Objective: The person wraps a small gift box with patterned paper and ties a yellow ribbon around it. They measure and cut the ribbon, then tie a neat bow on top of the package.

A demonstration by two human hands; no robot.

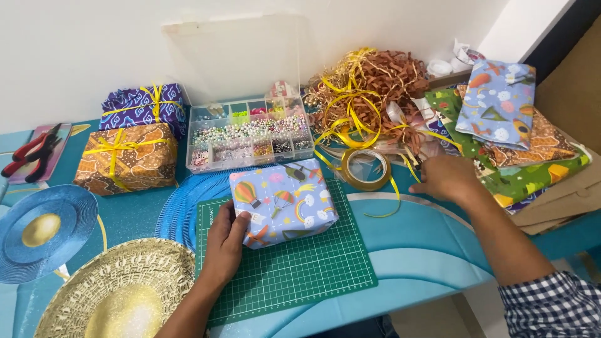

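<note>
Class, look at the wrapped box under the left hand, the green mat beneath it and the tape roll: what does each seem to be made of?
Wrapped box: printed paper, matte, with creased folds. Green mat: probably rubbery plastic, dull, gridded. Tape roll: clear glossy plastic film, amber-tinted, see-through.

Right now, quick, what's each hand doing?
Left hand: open, resting against the light-blue balloon-print wrapped box.
Right hand: reaching into yellow ribbon strands; grip cannot be told.

Wrapped box (285, 201) light blue, balloon print; cutting mat (294, 269) green, gridded; ribbon (350, 112) yellow.
</note>
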